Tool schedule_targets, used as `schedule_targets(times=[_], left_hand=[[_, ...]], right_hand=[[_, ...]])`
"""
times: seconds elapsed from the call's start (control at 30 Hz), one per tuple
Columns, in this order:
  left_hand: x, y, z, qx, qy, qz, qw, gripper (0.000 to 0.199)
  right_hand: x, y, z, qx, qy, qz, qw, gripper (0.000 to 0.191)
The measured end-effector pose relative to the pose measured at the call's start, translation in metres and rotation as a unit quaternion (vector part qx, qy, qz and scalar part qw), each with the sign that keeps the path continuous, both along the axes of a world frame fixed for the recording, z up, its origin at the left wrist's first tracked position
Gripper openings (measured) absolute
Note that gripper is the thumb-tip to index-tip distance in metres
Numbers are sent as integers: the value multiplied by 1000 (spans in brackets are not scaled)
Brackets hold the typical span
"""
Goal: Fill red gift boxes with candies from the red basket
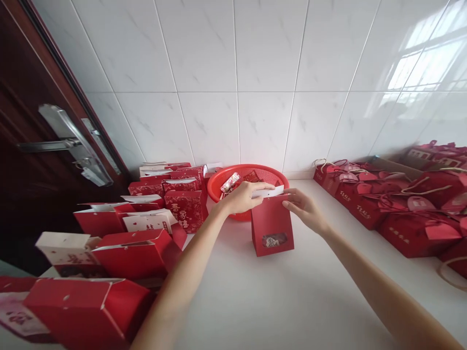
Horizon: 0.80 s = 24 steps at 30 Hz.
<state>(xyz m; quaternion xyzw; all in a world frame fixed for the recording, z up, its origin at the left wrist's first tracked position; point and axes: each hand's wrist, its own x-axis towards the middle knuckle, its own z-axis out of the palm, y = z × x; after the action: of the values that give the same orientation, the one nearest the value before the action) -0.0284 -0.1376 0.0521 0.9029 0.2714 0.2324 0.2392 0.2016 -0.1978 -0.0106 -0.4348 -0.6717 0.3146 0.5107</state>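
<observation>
A red paper gift box (272,218) stands upright on the white surface in front of me, with a small window low on its front and a white inner flap at its top. My left hand (244,194) has its fingers on that flap at the top left. At the top right edge, my right hand (304,209) pinches the box between thumb and fingers. Just behind the box sits a red plastic basket (251,168) with wrapped candies (230,182) in it; my left hand partly covers it.
Several red and white gift boxes (131,253) with raised top flaps fill the left side. Red boxes with ribbons and cord handles (365,194) line the right. A tiled wall (266,121) closes off the back, and a dark door with a metal handle (54,145) stands at left.
</observation>
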Motion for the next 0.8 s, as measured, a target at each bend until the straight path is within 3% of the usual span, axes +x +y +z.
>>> schedule_targets(times=[0.17,0.3,0.47,0.67,0.8], left_hand=[[7,-3,-5,2,-9,22,1000,55],[16,-6,-11,36,-24,9,999,45],[24,-9,-15,51,2,-6,999,36],[22,-8,-14,-11,-7,-33,999,34],[20,-5,-12,-63,-24,-12,998,37]], right_hand=[[3,1,-9,3,33,3,999,45],[7,1,-18,42,52,-43,997,33],[8,-3,-27,48,49,-74,995,32],[3,-9,-31,66,47,-126,989,29],[-2,-15,-31,104,27,-167,980,22]])
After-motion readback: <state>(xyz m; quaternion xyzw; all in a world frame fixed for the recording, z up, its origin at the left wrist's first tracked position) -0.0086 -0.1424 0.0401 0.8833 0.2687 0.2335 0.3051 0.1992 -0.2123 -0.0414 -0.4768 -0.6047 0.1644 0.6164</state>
